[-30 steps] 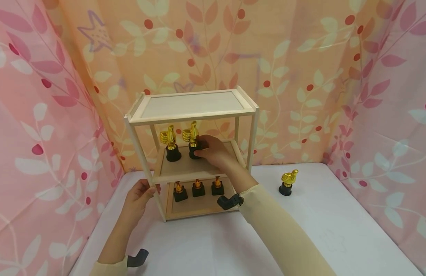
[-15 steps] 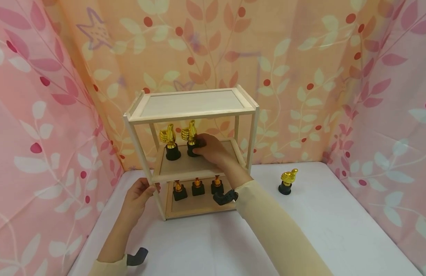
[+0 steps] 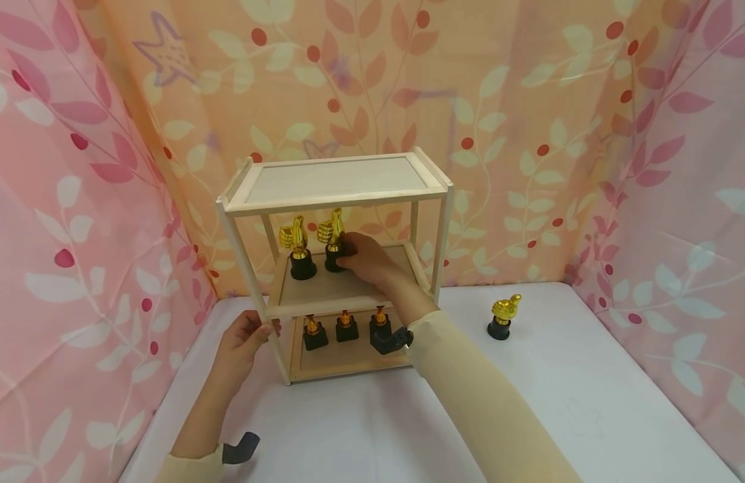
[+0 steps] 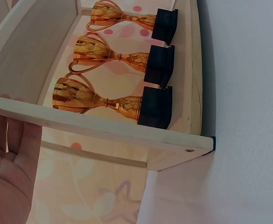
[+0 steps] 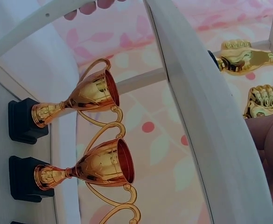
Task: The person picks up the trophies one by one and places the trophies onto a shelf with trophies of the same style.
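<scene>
My right hand (image 3: 372,261) reaches into the middle tier of a pale wooden shelf rack (image 3: 348,310). It pinches the black base of a gold thumbs-up trophy (image 3: 331,231), which stands upright. To its left, on the same tier, is a matching thumbs-up trophy (image 3: 299,235). My left hand (image 3: 242,342) grips the rack's front left post near the middle tier, its fingers (image 4: 22,144) passing behind the wood. Below, three gold cup trophies (image 4: 99,53) with black square bases stand in a row; the middle tier hides their tops in the head view.
Another thumbs-up trophy (image 3: 501,315) stands on the white table (image 3: 565,389) to the right of the rack. The rack's top tier (image 3: 342,181) lies above my right hand. Flowered curtains (image 3: 505,134) enclose the back and both sides.
The trophy in my right hand has shifted slightly left and back on the middle tier, the hand moving with it. My left hand stays on the post.
</scene>
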Motion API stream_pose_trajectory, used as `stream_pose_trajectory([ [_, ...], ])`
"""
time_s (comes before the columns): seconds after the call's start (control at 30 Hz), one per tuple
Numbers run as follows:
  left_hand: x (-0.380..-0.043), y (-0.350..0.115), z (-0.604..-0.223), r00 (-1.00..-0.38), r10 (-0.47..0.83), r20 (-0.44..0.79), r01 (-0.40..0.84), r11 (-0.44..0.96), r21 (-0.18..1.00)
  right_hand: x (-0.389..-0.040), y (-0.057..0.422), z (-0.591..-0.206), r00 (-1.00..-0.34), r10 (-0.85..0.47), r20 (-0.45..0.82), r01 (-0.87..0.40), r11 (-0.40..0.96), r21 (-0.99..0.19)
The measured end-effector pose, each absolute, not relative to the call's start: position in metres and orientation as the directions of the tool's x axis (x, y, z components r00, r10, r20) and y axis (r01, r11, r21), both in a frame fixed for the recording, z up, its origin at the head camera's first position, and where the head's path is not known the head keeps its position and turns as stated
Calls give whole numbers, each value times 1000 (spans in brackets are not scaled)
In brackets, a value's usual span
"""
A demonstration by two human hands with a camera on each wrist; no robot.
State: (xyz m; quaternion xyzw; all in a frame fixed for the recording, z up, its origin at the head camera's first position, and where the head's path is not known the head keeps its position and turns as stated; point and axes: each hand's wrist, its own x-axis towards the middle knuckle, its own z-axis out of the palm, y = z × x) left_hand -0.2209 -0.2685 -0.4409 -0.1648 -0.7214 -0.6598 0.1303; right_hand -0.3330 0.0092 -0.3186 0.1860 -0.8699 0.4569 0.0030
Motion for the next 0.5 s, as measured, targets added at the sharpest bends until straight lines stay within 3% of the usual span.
stream_pose_trajectory([
  [0.5, -224, -271, -445, -916, 69, 395, 400, 81, 913, -333, 19, -323, -922, -334, 197, -338, 446, -829],
])
